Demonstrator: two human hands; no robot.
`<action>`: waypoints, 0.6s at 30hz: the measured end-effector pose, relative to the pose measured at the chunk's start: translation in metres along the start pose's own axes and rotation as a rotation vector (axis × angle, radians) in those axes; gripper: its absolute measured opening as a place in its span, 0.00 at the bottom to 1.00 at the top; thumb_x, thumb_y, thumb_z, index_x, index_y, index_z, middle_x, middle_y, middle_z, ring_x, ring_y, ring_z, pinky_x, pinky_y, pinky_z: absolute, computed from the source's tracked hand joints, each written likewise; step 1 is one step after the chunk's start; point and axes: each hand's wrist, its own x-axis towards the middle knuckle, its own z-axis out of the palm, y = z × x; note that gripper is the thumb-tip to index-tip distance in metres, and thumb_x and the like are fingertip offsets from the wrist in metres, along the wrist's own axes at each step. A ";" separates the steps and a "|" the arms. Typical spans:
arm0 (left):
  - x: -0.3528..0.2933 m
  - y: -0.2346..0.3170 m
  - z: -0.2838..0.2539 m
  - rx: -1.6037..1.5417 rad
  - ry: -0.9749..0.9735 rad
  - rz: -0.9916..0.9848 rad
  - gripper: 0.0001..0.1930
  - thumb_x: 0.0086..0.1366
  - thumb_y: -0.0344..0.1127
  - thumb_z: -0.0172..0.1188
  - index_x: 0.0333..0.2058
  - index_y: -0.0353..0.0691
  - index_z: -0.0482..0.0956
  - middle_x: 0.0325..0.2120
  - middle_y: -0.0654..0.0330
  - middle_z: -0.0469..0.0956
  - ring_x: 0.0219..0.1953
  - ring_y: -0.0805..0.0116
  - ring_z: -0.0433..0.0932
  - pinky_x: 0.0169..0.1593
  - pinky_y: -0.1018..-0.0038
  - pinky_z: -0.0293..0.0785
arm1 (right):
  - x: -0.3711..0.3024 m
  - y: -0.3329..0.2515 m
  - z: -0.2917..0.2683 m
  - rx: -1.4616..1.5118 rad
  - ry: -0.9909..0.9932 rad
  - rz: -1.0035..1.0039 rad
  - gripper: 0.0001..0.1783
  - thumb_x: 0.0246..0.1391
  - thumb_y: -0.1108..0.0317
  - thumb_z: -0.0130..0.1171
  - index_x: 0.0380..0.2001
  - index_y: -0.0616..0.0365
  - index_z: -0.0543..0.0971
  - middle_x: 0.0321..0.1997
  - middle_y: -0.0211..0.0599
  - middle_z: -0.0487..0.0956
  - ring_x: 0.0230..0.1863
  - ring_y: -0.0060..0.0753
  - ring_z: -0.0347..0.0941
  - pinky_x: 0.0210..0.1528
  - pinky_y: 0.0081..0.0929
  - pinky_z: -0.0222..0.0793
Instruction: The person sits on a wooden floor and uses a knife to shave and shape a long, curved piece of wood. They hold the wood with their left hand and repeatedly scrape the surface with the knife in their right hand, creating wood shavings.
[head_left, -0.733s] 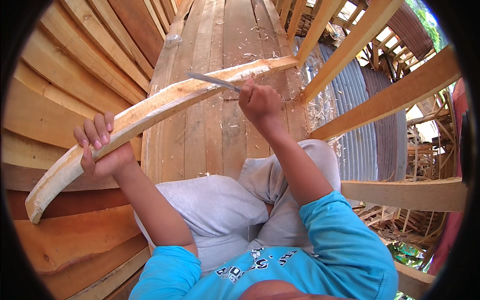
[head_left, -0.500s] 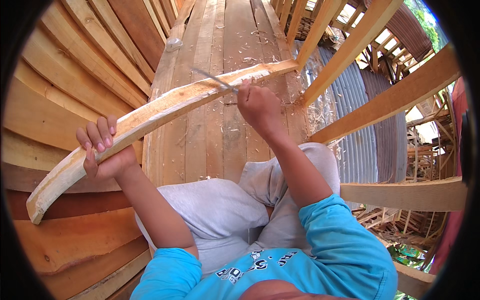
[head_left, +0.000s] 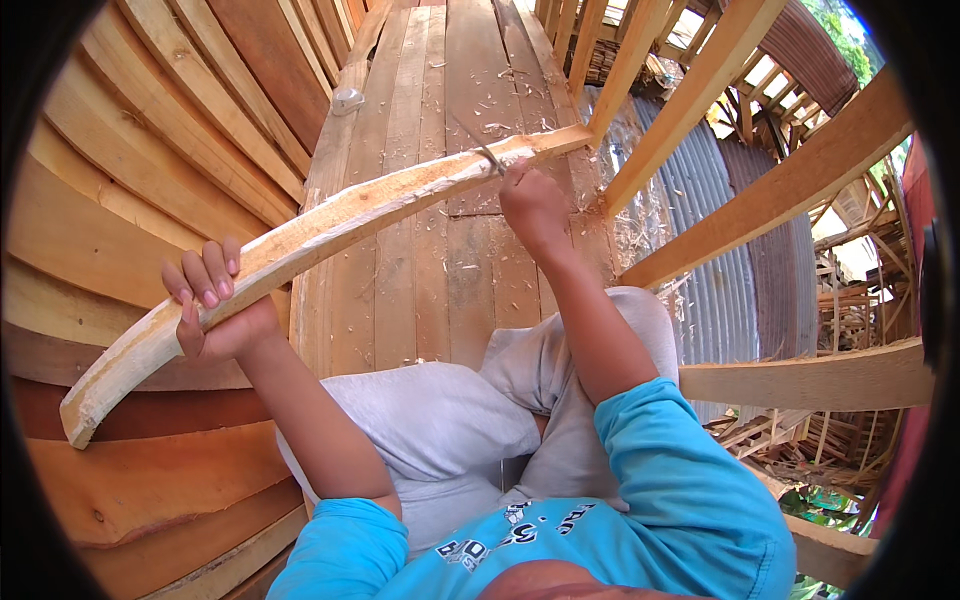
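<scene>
A long strip of pale wood [head_left: 330, 222] slants across in front of me, its near end low on the left and its far end against an upright post. My left hand [head_left: 222, 308] is wrapped round the strip near its lower left end, fingers over the top. In my right hand [head_left: 533, 205] is a knife [head_left: 480, 145], gripped in a closed fist. The thin dark blade lies across the strip near its far right end, pointing up and left. The handle is hidden inside the fist.
Wood shavings lie scattered over the plank floor [head_left: 425, 270]. Stacked curved planks [head_left: 130, 220] form the left side. Slanted timber posts [head_left: 700, 95] stand on the right, with corrugated metal sheets [head_left: 705, 240] beyond. A small clear plastic item [head_left: 347, 101] rests far left on the floor.
My right hand has moved the knife right and slightly away, along the strip toward its far end. My left hand keeps its hold, shifting slightly to the right.
</scene>
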 end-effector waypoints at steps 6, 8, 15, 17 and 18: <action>-0.004 -0.011 0.004 -0.014 0.018 0.007 0.11 0.51 0.37 0.57 0.24 0.52 0.61 0.15 0.72 0.62 0.21 0.79 0.62 0.35 0.77 0.59 | -0.006 0.010 0.011 0.051 -0.063 -0.113 0.35 0.63 0.51 0.33 0.17 0.67 0.78 0.22 0.65 0.75 0.30 0.67 0.75 0.37 0.55 0.71; -0.001 -0.004 0.002 -0.001 -0.014 0.008 0.11 0.51 0.37 0.57 0.24 0.53 0.61 0.15 0.72 0.62 0.21 0.79 0.62 0.35 0.77 0.59 | -0.003 -0.001 0.005 0.130 -0.096 -0.039 0.37 0.64 0.49 0.33 0.17 0.68 0.78 0.23 0.64 0.76 0.31 0.64 0.75 0.38 0.52 0.71; -0.003 -0.002 -0.002 0.013 0.020 0.024 0.11 0.51 0.38 0.58 0.24 0.52 0.61 0.16 0.73 0.62 0.21 0.80 0.62 0.35 0.78 0.58 | 0.001 -0.005 -0.029 0.565 -0.316 -0.083 0.27 0.65 0.51 0.45 0.27 0.67 0.78 0.24 0.52 0.77 0.30 0.45 0.75 0.37 0.38 0.68; -0.002 -0.002 -0.001 0.014 0.017 0.018 0.11 0.51 0.38 0.58 0.24 0.52 0.61 0.16 0.73 0.62 0.20 0.80 0.62 0.35 0.78 0.58 | 0.009 0.004 -0.030 0.612 -0.317 -0.087 0.24 0.65 0.54 0.47 0.28 0.65 0.78 0.24 0.48 0.77 0.28 0.41 0.74 0.35 0.35 0.67; -0.003 -0.002 -0.001 0.013 0.012 0.017 0.11 0.51 0.38 0.58 0.24 0.52 0.61 0.16 0.73 0.62 0.20 0.80 0.62 0.35 0.78 0.58 | 0.013 0.011 -0.027 0.570 -0.323 -0.091 0.23 0.65 0.55 0.46 0.27 0.64 0.77 0.24 0.47 0.77 0.27 0.40 0.73 0.35 0.35 0.66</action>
